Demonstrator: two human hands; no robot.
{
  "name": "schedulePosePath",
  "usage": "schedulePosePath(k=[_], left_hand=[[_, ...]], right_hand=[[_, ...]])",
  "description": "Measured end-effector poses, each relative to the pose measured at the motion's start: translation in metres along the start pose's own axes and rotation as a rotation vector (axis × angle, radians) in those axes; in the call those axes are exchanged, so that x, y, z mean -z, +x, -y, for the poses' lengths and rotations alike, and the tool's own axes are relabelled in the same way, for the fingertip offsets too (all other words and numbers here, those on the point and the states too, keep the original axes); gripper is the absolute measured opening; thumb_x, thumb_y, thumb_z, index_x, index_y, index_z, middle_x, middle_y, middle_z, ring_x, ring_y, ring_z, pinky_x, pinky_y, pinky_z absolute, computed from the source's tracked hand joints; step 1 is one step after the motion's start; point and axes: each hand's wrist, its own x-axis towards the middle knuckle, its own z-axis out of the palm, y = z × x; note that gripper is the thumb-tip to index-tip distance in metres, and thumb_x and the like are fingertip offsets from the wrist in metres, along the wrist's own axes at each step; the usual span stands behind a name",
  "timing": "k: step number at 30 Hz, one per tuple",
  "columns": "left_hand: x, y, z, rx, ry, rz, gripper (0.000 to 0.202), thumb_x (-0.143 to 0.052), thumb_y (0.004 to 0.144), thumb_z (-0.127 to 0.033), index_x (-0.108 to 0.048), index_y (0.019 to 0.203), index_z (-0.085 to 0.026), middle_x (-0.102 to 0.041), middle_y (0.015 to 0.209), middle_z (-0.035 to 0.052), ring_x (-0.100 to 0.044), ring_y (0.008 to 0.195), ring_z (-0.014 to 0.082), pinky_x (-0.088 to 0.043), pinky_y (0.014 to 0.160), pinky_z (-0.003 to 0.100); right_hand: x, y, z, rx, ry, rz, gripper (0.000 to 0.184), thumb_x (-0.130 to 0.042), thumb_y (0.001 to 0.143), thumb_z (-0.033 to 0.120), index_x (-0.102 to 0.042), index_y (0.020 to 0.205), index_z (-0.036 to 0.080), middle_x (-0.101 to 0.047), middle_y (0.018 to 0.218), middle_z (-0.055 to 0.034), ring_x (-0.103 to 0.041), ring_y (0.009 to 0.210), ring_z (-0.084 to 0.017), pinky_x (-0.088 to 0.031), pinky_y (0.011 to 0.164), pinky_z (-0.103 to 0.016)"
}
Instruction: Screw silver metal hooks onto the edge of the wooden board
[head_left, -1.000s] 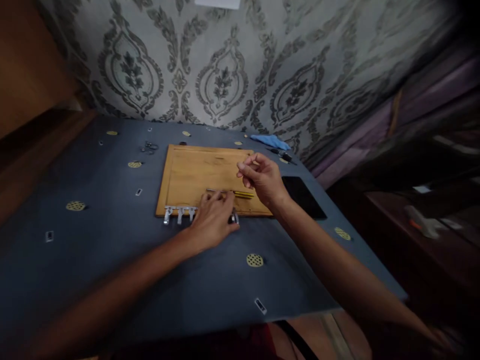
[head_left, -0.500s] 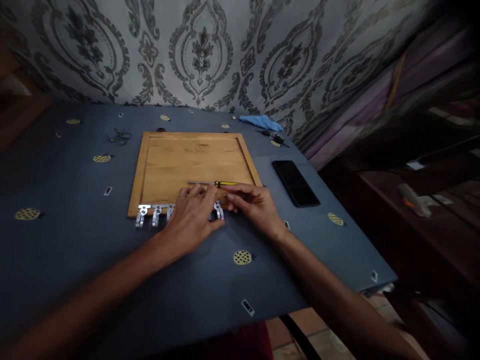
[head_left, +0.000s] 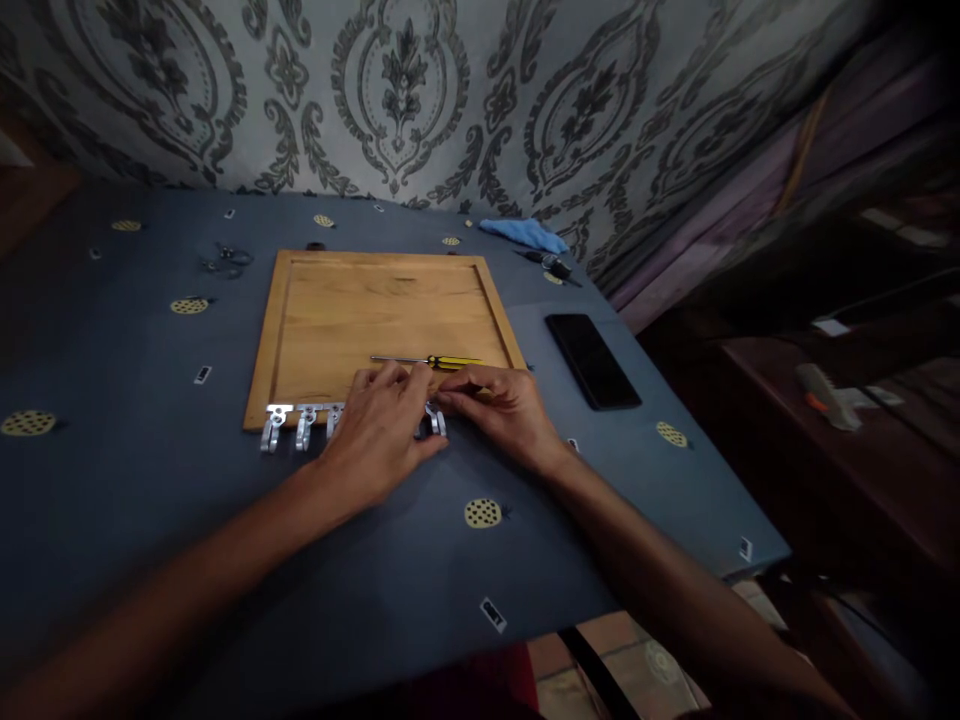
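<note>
Left hand [head_left: 375, 435]: palm down over the middle of the hook rail, fingers bent on top of it; cannot tell if the grip closes round it or only presses.
Right hand [head_left: 499, 412]: at 3 o'clock of the left hand, just beside it; grip pressed together at the fingertips [head_left: 452, 398], right at the rail's end; too small to tell what sits between them.
Hook rail [head_left: 300, 422]: silver, lying along the 6 o'clock edge of the wooden board [head_left: 382, 300]; three hooks show at 9 o'clock of the left hand, one more peeks out between the two hands.
Screwdriver [head_left: 431, 361]: yellow handle, lying flat on the board at 12 o'clock of both hands, near them.
Desk [head_left: 150, 500]: blue cover; black phone [head_left: 592, 360] at 3 o'clock of the board, blue cloth [head_left: 523, 233] at 1 o'clock, well apart.
Doing it well, probably: press the rail flat with the left palm so it cannot slide.
Line-up: rail straight along the board's edge, hooks all pointing to 6 o'clock.
Right fingertips: small, slow moves, low over the rail's end.
Care: no bumping the screwdriver away.
</note>
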Motion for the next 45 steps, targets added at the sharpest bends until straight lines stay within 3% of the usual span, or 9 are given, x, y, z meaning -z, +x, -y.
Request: schedulePosePath(k=[4, 18, 25, 35, 45], left_hand=[[0.0, 0.0, 0.0, -0.011, 0.007, 0.002, 0.044, -0.077, 0.084, -0.027, -0.05, 0.117, -0.018, -0.069, 0.12, 0.0103, -0.056, 0.121, 0.0322, -0.042, 0.098, 0.047], [-0.003, -0.001, 0.003, -0.035, 0.0, -0.036, 0.043, -0.079, 0.083, -0.029, -0.05, 0.114, -0.019, -0.07, 0.119, 0.0091, -0.057, 0.119, 0.0316, -0.042, 0.097, 0.046], [-0.005, 0.0, 0.004, -0.031, 0.03, -0.044, 0.047, -0.08, 0.082, -0.03, -0.051, 0.117, -0.017, -0.07, 0.115, 0.0108, -0.058, 0.118, 0.0325, -0.043, 0.097, 0.046], [-0.007, 0.0, 0.005, -0.039, 0.031, -0.067, 0.045, -0.078, 0.082, -0.031, -0.051, 0.116, -0.019, -0.07, 0.113, 0.0094, -0.059, 0.115, 0.0321, -0.044, 0.096, 0.047], [-0.006, 0.0, 0.004, -0.031, 0.022, -0.057, 0.044, -0.078, 0.083, -0.031, -0.051, 0.115, -0.018, -0.07, 0.115, 0.0102, -0.058, 0.117, 0.0325, -0.043, 0.096, 0.046]], right_hand=[[-0.001, 0.002, -0.003, 0.005, -0.009, 0.029, 0.025, -0.069, 0.091, 0.043, -0.079, 0.084, 0.021, -0.077, 0.078, -0.0021, -0.069, 0.071, -0.014, -0.053, 0.069, -0.028], [-0.006, -0.004, -0.009, -0.111, 0.238, -0.086, 0.027, -0.081, 0.08, 0.044, -0.079, 0.098, 0.024, -0.081, 0.09, -0.0028, -0.077, 0.085, -0.018, -0.065, 0.079, -0.033], [-0.007, -0.009, -0.011, -0.042, 0.056, -0.064, 0.028, -0.072, 0.089, 0.034, -0.075, 0.116, 0.027, -0.081, 0.1, -0.0043, -0.078, 0.094, -0.021, -0.063, 0.091, -0.04], [-0.009, -0.011, -0.009, 0.045, -0.016, -0.044, 0.035, -0.068, 0.091, 0.025, -0.07, 0.125, 0.03, -0.081, 0.099, -0.001, -0.078, 0.09, -0.018, -0.063, 0.087, -0.037], [-0.008, -0.013, -0.011, 0.081, -0.11, -0.011, 0.045, -0.065, 0.094, 0.025, -0.061, 0.139, 0.03, -0.08, 0.108, -0.004, -0.077, 0.098, -0.021, -0.062, 0.091, -0.039]])
